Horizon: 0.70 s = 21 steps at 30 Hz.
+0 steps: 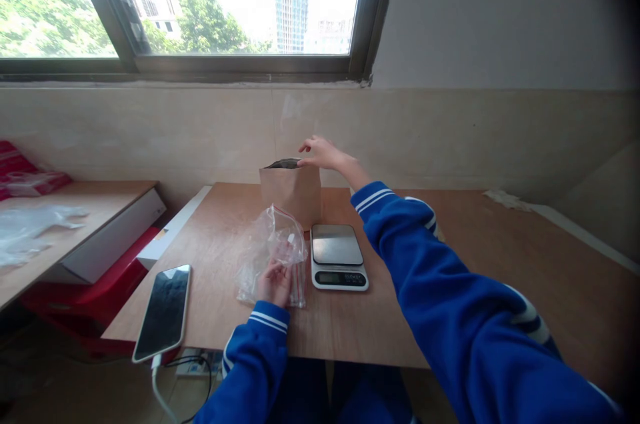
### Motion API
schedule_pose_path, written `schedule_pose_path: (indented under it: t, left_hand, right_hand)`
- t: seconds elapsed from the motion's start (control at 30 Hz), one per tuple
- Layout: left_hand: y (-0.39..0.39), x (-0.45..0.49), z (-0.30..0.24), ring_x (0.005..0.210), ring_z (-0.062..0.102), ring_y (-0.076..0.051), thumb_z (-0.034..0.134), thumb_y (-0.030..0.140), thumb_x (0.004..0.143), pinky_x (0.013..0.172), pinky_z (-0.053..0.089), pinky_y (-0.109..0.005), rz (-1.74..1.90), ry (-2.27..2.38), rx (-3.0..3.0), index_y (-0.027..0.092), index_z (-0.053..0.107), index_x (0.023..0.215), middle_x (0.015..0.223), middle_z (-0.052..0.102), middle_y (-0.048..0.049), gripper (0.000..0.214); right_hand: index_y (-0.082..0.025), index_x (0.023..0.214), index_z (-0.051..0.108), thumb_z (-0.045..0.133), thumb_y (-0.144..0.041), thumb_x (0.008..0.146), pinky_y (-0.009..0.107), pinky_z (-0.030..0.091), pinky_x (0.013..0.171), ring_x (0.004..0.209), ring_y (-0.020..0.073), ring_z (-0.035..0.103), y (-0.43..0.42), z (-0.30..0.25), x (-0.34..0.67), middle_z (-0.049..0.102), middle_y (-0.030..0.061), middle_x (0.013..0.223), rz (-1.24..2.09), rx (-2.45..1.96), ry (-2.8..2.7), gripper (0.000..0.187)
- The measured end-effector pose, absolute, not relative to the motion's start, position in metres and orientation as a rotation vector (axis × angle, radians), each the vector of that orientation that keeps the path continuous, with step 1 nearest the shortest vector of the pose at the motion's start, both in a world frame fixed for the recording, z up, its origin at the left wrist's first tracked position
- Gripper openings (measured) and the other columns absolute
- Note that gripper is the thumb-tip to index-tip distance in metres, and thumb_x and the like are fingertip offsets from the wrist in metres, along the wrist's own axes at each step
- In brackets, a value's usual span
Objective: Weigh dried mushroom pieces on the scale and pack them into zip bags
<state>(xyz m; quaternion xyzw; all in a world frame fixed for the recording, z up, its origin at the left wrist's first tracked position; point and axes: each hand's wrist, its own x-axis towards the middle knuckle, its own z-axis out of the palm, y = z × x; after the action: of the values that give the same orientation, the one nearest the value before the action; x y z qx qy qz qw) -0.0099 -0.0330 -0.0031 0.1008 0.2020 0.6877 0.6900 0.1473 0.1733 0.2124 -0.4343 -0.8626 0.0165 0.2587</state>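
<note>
Likely reach-in: we are poising half-open, empty-looking right hand (pixel 319 152) at paper bag (pixel 289 192); half-curled left hand (pixel 275 277) against clear bag (pixel 253 263), grip unclear; dipping needed

Principal light: daylight through the window (pixel 245 68), upper left. Sky overexposed to white; distant building (pixel 291 15) washed out. Adjoining wall (pixel 490 17) dull grey by contrast. Surface (pixel 370 331) moderately lit, shadows soft. Bright highlights noted on the clear bag (pixel 257 251); muted sheen on the scale's metal plate (pixel 338 244). Floor (pixel 65 391) at lower left in deep shadow. Right edge obscured by a dark, blurred band, heaviest in the upper corner. Wide-angle stretching evident at lower right along the blue sleeve (pixel 465 297). Scale panel lettering too soft to read.
</note>
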Motion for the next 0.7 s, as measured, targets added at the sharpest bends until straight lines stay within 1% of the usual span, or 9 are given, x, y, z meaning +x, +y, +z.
schedule_pose_path:
  t: [0.13,0.23,0.27,0.33,0.4,0.47,0.53,0.6,0.7]
  left_hand:
    - [-0.032,-0.01,-0.003,0.111,0.06,-0.016,0.044,-0.004,0.074,0.083,0.053,-0.019,1.538,0.464,0.237,0.024,0.047,0.133,0.126,0.061,-0.006,0.065]
    - [-0.032,-0.007,-0.003,0.11,0.061,-0.017,0.047,-0.003,0.073,0.086,0.052,-0.022,1.54,0.511,0.261,0.022,0.05,0.13,0.123,0.063,-0.0062,0.062]
    - [-0.032,-0.006,-0.004,0.109,0.061,-0.017,0.048,-0.002,0.073,0.088,0.051,-0.023,1.538,0.535,0.275,0.021,0.052,0.129,0.122,0.064,-0.0061,0.06]
    - [-0.032,-0.004,-0.006,0.106,0.063,-0.018,0.051,-0.001,0.072,0.09,0.05,-0.025,1.527,0.591,0.318,0.021,0.057,0.123,0.116,0.067,-0.0057,0.056]
    - [-0.032,-0.002,-0.008,0.101,0.065,-0.018,0.053,0.001,0.07,0.088,0.05,-0.026,1.515,0.649,0.368,0.019,0.063,0.113,0.106,0.071,-0.0051,0.047]
    - [-0.033,-0.001,-0.008,0.09,0.067,-0.017,0.055,0.003,0.069,0.085,0.051,-0.027,1.506,0.701,0.409,0.017,0.069,0.096,0.092,0.073,-0.004,0.034]
    - [-0.036,-0.002,-0.005,0.084,0.068,-0.017,0.056,0.004,0.066,0.083,0.051,-0.027,1.482,0.733,0.452,0.015,0.071,0.085,0.083,0.073,-0.0036,0.026]
    - [-0.04,-0.003,0.001,0.088,0.067,-0.02,0.056,0.004,0.064,0.084,0.05,-0.03,1.4,0.732,0.518,0.014,0.071,0.089,0.087,0.074,-0.0057,0.031]
    - [-0.049,-0.01,0.013,0.097,0.066,-0.025,0.056,0.007,0.063,0.085,0.05,-0.034,1.24,0.678,0.624,0.013,0.069,0.104,0.099,0.072,-0.0105,0.043]
  right_hand:
    - [-0.015,0.096,0.062,0.052,-0.031,0.089,0.035,0.038,0.089,0.101,0.0224,0.052,0.142,0.208,0.144,0.058,0.0101,0.103,0.012,-1.065,-2.118,0.021]
    - [-0.017,0.094,0.06,0.037,-0.042,0.095,0.031,0.041,0.081,0.088,0.0189,0.056,0.098,0.194,0.14,0.061,0.0085,0.094,0.258,-0.95,-2.094,0.034]
    - [-0.017,0.096,0.06,0.037,-0.047,0.094,0.03,0.042,0.08,0.087,0.0192,0.057,0.082,0.186,0.14,0.063,0.0089,0.095,0.389,-0.931,-2.147,0.038]
    - [-0.017,0.099,0.06,0.045,-0.058,0.087,0.031,0.042,0.079,0.09,0.022,0.059,0.053,0.167,0.142,0.064,0.0111,0.1,0.593,-1.012,-2.194,0.045]
    - [-0.017,0.101,0.061,0.055,-0.06,0.079,0.031,0.044,0.072,0.084,0.0232,0.062,0.035,0.146,0.149,0.067,0.0114,0.096,0.751,-1.131,-2.195,0.049]
    - [-0.017,0.092,0.064,0.056,-0.058,0.08,0.03,0.044,0.065,0.075,0.0214,0.062,0.028,0.129,0.16,0.069,0.0088,0.086,0.857,-1.162,-2.172,0.043]
    - [-0.017,0.082,0.065,0.049,-0.055,0.085,0.028,0.044,0.059,0.066,0.0185,0.061,0.031,0.119,0.173,0.069,0.0063,0.077,0.978,-1.126,-2.115,0.041]
    - [-0.017,0.08,0.066,0.044,-0.052,0.088,0.026,0.043,0.053,0.059,0.0163,0.06,0.035,0.113,0.185,0.069,0.0053,0.071,1.101,-1.083,-2.019,0.042]
    - [-0.016,0.089,0.065,0.042,-0.051,0.089,0.025,0.042,0.047,0.051,0.0143,0.057,0.038,0.11,0.198,0.069,0.0048,0.068,1.208,-1.04,-1.897,0.042]
